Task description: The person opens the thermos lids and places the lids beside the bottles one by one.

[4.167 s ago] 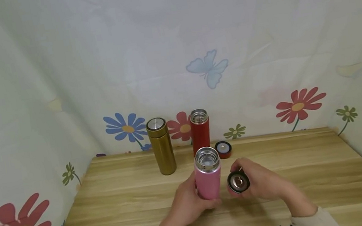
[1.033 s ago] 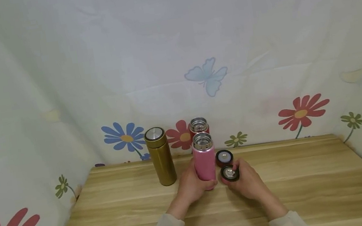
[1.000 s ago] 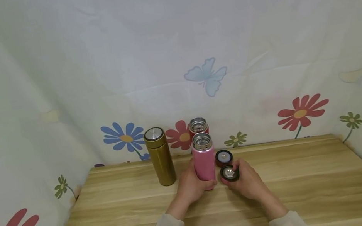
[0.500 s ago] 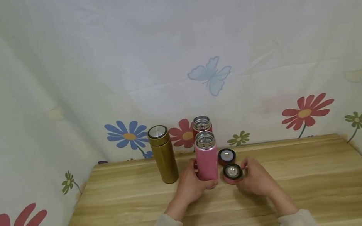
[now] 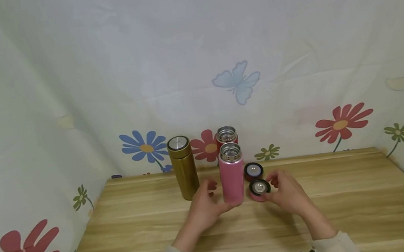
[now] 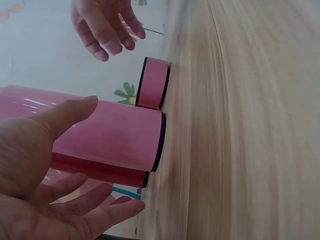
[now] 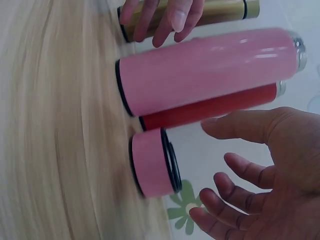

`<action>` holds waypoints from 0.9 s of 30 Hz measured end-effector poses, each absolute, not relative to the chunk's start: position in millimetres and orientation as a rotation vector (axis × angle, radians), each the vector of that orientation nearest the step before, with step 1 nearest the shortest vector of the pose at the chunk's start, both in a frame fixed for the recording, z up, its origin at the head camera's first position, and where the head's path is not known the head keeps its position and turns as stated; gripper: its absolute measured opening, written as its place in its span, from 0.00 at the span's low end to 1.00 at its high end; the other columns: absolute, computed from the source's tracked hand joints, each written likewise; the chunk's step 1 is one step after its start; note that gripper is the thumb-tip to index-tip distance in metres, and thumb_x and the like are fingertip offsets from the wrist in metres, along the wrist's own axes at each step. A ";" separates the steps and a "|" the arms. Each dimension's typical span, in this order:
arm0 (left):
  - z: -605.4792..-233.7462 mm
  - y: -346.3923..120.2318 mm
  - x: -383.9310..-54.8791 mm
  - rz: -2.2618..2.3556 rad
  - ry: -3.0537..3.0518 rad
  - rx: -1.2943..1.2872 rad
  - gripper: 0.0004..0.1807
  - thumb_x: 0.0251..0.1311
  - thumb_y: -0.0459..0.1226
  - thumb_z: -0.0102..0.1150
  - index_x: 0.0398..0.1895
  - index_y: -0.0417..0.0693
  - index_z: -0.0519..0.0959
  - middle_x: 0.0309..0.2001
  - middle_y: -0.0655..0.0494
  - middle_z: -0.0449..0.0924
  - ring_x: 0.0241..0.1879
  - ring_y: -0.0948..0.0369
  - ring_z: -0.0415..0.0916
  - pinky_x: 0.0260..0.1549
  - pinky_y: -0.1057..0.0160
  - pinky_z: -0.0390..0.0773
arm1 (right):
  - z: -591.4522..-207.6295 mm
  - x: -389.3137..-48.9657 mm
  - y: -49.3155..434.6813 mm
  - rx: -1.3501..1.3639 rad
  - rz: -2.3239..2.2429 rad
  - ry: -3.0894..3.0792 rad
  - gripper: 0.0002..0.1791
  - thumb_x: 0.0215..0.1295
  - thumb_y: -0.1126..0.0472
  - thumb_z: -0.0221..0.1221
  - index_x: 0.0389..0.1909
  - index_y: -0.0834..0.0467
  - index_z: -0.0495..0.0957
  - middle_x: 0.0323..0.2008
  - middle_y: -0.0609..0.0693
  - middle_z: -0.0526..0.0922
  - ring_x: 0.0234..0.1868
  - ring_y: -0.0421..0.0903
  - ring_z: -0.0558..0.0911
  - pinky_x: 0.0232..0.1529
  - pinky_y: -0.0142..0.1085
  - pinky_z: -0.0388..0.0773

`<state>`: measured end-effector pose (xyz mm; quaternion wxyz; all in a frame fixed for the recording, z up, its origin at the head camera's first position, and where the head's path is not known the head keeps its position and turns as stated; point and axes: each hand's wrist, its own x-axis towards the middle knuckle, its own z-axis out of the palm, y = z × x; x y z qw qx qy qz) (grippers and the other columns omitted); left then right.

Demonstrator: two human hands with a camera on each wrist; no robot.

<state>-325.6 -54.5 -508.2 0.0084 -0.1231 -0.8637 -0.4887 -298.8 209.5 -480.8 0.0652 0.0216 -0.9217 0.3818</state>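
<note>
A pink thermos [image 5: 233, 180] without its lid stands upright on the table, its steel mouth facing up. Around its left side my left hand [image 5: 203, 206] is spread, with a gap between thumb and fingers; in the right wrist view its fingers are off the bottle. The pink lid [image 5: 258, 197] sits just right of the thermos, inner side up. Close by on its right, my right hand [image 5: 288, 195] has loose, parted fingers, and the right wrist view shows them apart from the lid. Behind the pink thermos is an uncapped red thermos [image 7: 215, 107], mostly hidden in the head view.
A gold thermos [image 5: 185, 174] with its lid on stands to the left. The red thermos's lid [image 5: 253, 171] lies inner side up behind the pink lid. A flower-printed curtain [image 5: 276, 45] closes off the back and sides of the wooden table [image 5: 353, 195].
The pink thermos and pink lid, both held earlier, now stand released on the table. My left hand has loosened and drawn left; my right hand has let go of the lid and moved right.
</note>
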 end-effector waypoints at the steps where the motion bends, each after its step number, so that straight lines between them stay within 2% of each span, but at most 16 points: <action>1: -508.0 -56.5 -324.2 -1.526 -2.703 -0.382 0.45 0.48 0.53 0.82 0.64 0.45 0.70 0.61 0.43 0.77 0.61 0.44 0.76 0.59 0.45 0.80 | -479.2 -297.5 207.9 0.067 1.172 -2.773 0.24 0.57 0.59 0.74 0.50 0.62 0.75 0.45 0.59 0.77 0.46 0.53 0.77 0.46 0.43 0.73; 7: -505.2 -72.0 -315.5 -1.535 -2.713 -0.342 0.39 0.52 0.48 0.80 0.63 0.44 0.72 0.61 0.43 0.78 0.61 0.43 0.78 0.59 0.45 0.80 | -473.6 -289.3 194.9 0.103 1.273 -2.743 0.19 0.62 0.60 0.72 0.49 0.62 0.77 0.36 0.54 0.81 0.36 0.45 0.77 0.37 0.35 0.74; 14: -502.5 -96.2 -304.3 -1.544 -2.711 -0.254 0.34 0.53 0.50 0.79 0.58 0.46 0.75 0.59 0.45 0.80 0.60 0.45 0.79 0.57 0.47 0.82 | -469.5 -276.7 176.6 0.180 1.405 -2.703 0.14 0.64 0.59 0.70 0.45 0.61 0.79 0.32 0.49 0.82 0.34 0.42 0.80 0.33 0.32 0.76; 20: -502.1 -114.6 -301.0 -1.498 -2.699 -0.158 0.30 0.56 0.51 0.77 0.56 0.46 0.77 0.57 0.46 0.82 0.57 0.48 0.82 0.54 0.49 0.83 | -468.2 -270.6 158.4 0.318 1.530 -2.678 0.15 0.68 0.60 0.67 0.51 0.62 0.80 0.39 0.52 0.85 0.38 0.42 0.82 0.38 0.32 0.80; 27: -501.5 -130.0 -304.2 -1.467 -2.646 -0.133 0.26 0.62 0.49 0.73 0.57 0.46 0.77 0.56 0.48 0.83 0.58 0.46 0.82 0.57 0.47 0.81 | -473.5 -269.9 136.2 0.462 1.716 -2.608 0.24 0.70 0.62 0.63 0.64 0.63 0.74 0.50 0.61 0.83 0.44 0.46 0.83 0.42 0.32 0.82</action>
